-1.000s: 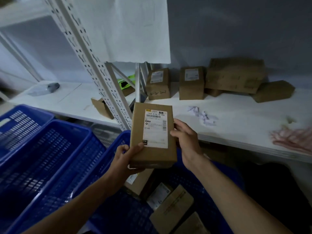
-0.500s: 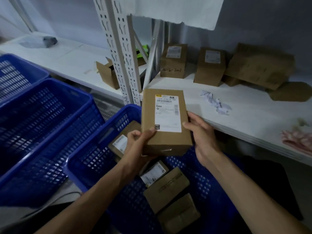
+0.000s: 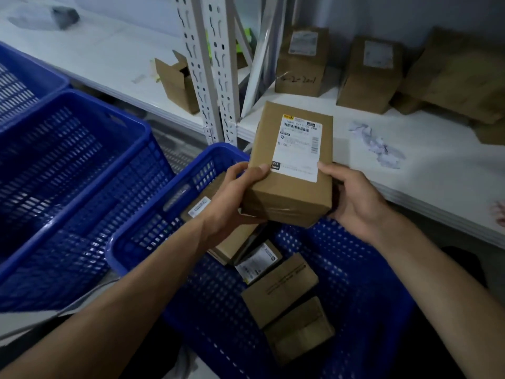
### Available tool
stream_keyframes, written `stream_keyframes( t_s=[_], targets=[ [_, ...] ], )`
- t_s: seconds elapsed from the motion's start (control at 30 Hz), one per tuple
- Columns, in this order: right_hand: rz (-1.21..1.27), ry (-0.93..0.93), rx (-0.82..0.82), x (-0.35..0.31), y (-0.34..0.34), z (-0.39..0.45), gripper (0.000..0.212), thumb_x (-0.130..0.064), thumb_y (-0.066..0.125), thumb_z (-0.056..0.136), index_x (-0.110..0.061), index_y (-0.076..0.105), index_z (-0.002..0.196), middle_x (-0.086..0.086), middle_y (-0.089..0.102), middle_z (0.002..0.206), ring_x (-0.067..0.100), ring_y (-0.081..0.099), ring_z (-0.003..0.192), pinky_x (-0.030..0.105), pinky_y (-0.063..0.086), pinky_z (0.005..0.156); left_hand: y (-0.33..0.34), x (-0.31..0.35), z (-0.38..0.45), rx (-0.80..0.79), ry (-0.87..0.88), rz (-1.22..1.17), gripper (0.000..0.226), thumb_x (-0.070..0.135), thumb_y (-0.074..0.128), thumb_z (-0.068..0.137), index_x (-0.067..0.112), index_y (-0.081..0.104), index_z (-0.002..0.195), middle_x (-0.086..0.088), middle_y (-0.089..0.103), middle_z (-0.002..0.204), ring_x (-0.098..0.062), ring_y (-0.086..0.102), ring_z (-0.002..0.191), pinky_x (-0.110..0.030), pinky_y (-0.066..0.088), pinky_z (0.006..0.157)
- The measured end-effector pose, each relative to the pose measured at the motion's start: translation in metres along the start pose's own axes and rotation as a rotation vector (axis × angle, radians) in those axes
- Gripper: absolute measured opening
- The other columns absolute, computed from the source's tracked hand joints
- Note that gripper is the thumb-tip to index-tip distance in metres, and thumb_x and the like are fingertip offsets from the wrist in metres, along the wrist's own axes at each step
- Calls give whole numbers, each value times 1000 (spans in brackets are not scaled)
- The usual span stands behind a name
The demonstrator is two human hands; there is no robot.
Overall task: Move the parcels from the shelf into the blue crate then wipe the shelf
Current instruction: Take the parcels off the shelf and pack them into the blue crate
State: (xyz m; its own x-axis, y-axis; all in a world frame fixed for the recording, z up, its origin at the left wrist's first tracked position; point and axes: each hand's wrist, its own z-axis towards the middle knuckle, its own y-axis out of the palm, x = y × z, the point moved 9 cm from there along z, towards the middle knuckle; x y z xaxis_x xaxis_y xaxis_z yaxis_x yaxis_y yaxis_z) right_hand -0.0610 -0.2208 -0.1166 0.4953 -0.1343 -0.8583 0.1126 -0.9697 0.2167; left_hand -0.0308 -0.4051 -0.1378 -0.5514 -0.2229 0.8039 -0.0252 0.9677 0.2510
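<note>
Parcel (image 3: 289,170) gripped by both hands above blue crate (image 3: 153,236) holding several boxes (image 3: 278,288).

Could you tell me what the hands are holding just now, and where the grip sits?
Both hands, left and right, hold one labelled parcel by its near end, one on each side.

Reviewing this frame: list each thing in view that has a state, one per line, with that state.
Brown cardboard parcel with white label: held above the crate, label up.
Left hand: grips the parcel's near left corner.
Right hand: grips its right side.
Blue plastic mesh crate: holds several parcels.
Second blue mesh crate: no parcels visible inside.
Small brown carton: flaps open, on the shelf.
White metal shelf: several parcels remain.
</note>
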Motion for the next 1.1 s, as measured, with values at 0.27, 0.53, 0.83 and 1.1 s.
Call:
stream_keyframes(
  t_s=[0.27, 0.53, 0.83, 1.1],
  targets=[
    [19, 90, -10, 5, 1, 14, 37, -34, 65, 88, -26, 66, 124, 0, 72, 119, 27, 65, 116, 52, 48, 101, -11, 1, 10, -79, -75, 86, 55, 49, 70, 83, 32, 51, 132, -12, 50, 132, -33, 57, 117, -54, 58, 85],
    [33, 99, -108, 1, 14, 13, 36, -36, 61, 91, -25, 65, 125, 3, 72, 120, 26, 67, 113, 49, 51, 97, -18, 7, 12, -97, -102, 71, 58, 48, 69, 83, 23, 55, 134, -14, 53, 132, -28, 60, 108, -49, 59, 86],
    [-27, 150, -79, 24, 14, 20, 42, -40, 67, 87, -30, 62, 128, 1, 72, 121, 25, 67, 113, 49, 54, 94, -30, 9, 8, 22, -117, 291, 43, 52, 57, 91, 26, 58, 125, -1, 64, 121, -20, 60, 110, -44, 52, 93],
    [-240, 69, 44, 44, 26, 20, 93, -38, 87, 64, -39, 38, 143, -6, 68, 123, 20, 64, 110, 44, 54, 83, -49, -3, 5, 170, -162, 393, 43, 44, 51, 96, 18, 52, 131, -1, 70, 106, -18, 68, 93, -32, 51, 73]
  ],
)
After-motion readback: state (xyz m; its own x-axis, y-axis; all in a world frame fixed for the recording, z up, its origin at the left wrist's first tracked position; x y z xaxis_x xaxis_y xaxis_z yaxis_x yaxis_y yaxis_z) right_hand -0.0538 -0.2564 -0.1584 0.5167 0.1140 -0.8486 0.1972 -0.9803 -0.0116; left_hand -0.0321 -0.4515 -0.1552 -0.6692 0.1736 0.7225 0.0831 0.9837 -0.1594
